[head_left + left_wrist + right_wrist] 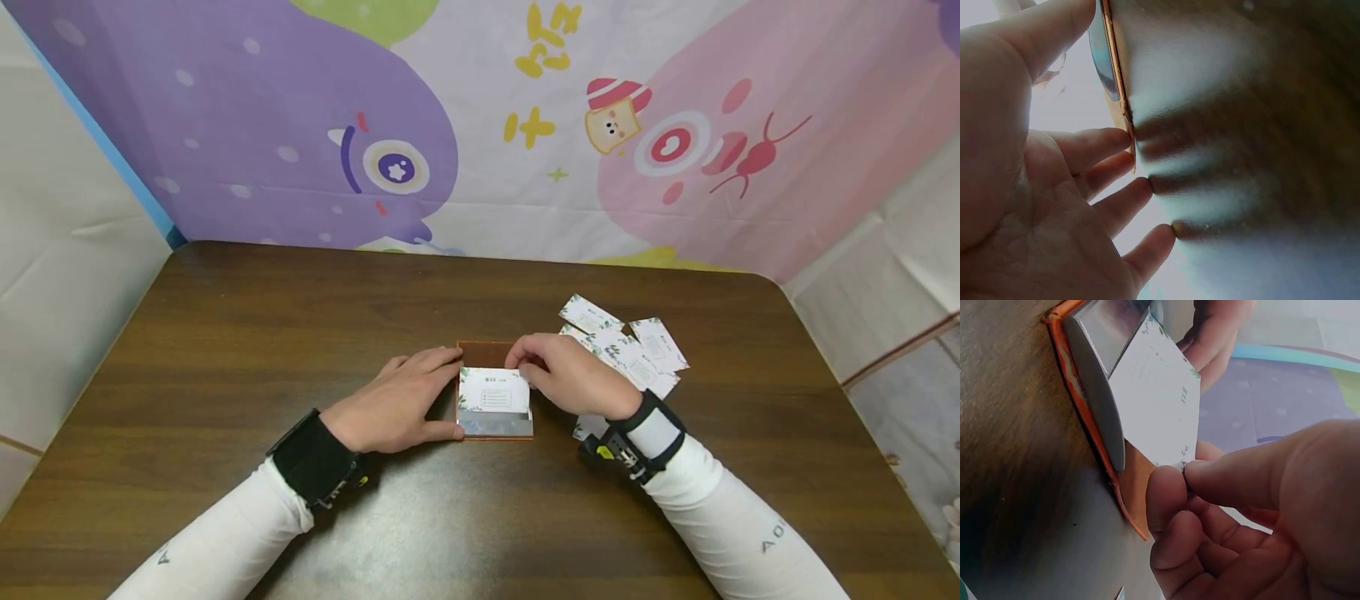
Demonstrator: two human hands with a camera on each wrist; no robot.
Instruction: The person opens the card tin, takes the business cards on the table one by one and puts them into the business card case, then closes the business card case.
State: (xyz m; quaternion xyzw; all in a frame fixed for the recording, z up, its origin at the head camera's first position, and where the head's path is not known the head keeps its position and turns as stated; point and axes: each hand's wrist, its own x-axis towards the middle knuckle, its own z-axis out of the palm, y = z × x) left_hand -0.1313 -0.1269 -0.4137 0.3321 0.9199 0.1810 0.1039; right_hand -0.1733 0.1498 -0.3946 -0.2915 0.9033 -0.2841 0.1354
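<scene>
An open card case [483, 354] with brown covering and a silvery metal pocket [495, 425] lies flat on the table. A white business card [491, 385] with leaf prints sits with its lower part behind the metal. My right hand [576, 375] pinches the card's upper right corner between thumb and index finger; the right wrist view shows the card [1157, 394] tilted up out of the pocket. My left hand [393, 404] rests at the case's left side, its fingers extended. In the left wrist view, fingertips touch the case's edge [1124, 103] and the table.
Several similar business cards [652, 342] lie loosely overlapped to the right of the case, partly behind my right hand and wrist. The brown wooden table [300, 308] ends at a cartoon-printed cloth [480, 183] at the back.
</scene>
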